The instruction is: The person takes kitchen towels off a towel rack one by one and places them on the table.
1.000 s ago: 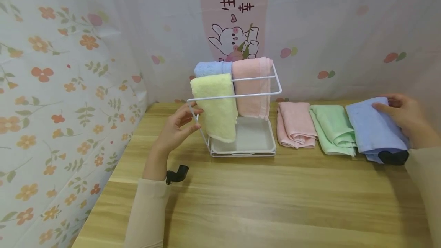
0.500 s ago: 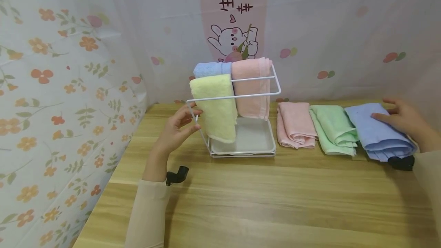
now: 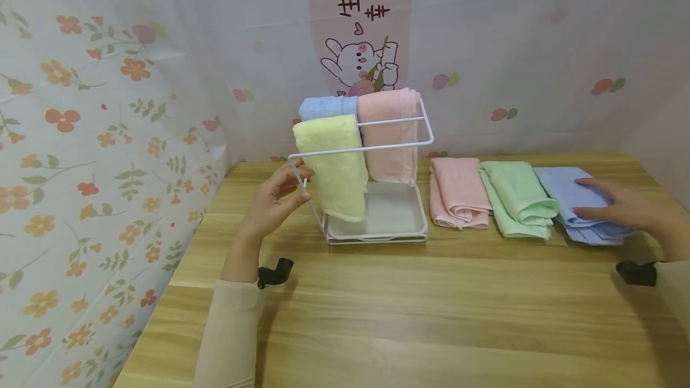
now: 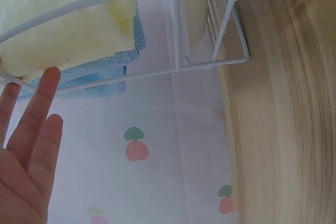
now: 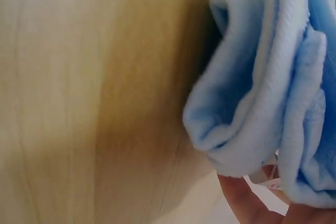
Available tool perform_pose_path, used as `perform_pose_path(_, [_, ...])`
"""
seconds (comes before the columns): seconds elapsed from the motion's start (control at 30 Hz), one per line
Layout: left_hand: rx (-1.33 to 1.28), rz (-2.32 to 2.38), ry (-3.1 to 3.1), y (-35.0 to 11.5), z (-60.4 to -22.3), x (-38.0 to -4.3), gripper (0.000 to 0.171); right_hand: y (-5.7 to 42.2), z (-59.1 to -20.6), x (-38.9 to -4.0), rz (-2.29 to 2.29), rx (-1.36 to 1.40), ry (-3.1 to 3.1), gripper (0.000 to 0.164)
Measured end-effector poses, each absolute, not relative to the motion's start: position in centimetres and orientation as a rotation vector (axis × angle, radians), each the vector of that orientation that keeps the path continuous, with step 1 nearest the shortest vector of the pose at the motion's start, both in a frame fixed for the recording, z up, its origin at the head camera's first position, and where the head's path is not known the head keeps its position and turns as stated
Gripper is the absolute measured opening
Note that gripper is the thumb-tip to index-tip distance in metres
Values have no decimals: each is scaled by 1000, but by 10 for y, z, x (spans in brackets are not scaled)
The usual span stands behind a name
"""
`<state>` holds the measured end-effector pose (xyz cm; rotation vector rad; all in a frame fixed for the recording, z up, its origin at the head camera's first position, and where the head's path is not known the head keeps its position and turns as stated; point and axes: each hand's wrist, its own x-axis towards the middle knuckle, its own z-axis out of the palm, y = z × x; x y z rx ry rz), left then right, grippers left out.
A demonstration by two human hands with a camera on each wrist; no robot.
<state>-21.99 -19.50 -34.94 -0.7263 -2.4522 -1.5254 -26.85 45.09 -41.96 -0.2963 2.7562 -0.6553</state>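
Observation:
On the table stands a white wire towel rack, with a yellow towel, a pink towel and a light blue towel hanging over its bars. My left hand holds the rack's left side, thumb at the front post and fingers behind it. In the left wrist view its fingers reach the wire beside the yellow towel. At the far right, my right hand rests on a folded blue towel, thumb and index finger extended over it. The right wrist view shows that towel's loose folds.
A folded pink towel and a folded green towel lie between rack and right hand. A pale tray sits in the rack's base. A printed curtain hangs behind the wooden table.
The blue towel has come down flat beside the green one. My right hand has shifted down and nearer, onto the towel. The left hand stays at the rack; the head view has shifted slightly.

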Motion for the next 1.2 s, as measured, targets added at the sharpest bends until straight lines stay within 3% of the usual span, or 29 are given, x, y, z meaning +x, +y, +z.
perform_pose_path(0.27, [-718, -1521, -2463, -197, -351, -221, 32, 438, -421, -269, -661, -329, 2743, 91])
perform_pose_path(0.67, [-723, -1535, -2450, -196, -351, -221, 35, 428, -403, -263, -604, -343, 2904, 75])
perform_pose_path(0.83, [-720, -1533, -2449, -196, -349, -220, 34, 400, -383, -256, -748, -486, 2995, 64])
perform_pose_path(1.2, [-735, -1576, -2428, -196, -351, -219, 35, 327, -332, -244, -811, -771, 3120, 57])
